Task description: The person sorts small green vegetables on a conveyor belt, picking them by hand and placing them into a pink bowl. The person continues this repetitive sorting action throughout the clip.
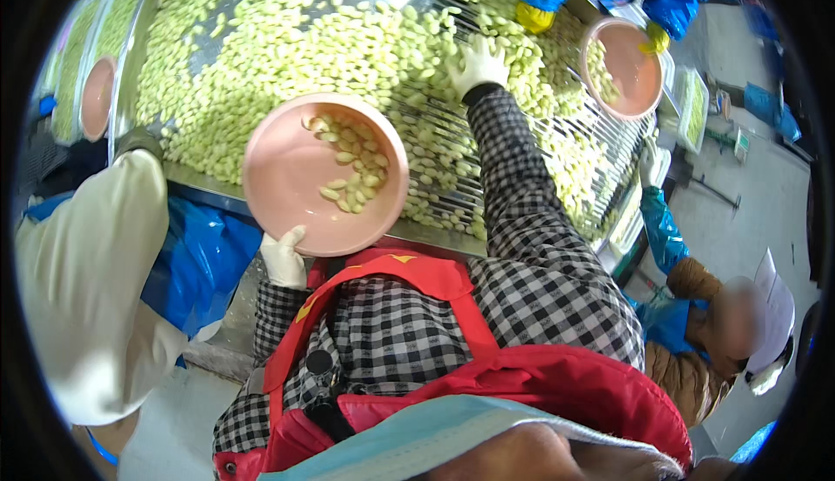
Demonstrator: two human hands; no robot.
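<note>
My left hand (285,258), in a white glove, grips the rim of a round pink plastic basin (287,174) at the table's near edge. Pale green and yellowish beans or peeled kernels (355,168) lie in the basin's right part. My right hand (481,67), also gloved in white, reaches forward with fingers spread over a thick layer of pale green kernels (313,57). Under it is a metal table with a slatted grate (450,135). Whether kernels are beneath its fingers cannot be told.
A second pink basin (626,70) stands at the right beside a co-worker's yellow-gloved hands. Another co-worker in white sleeves (98,272) stands close on my left. At the right a person in a cap leans in. Clear trays of kernels (693,110) sit beyond the table's sides.
</note>
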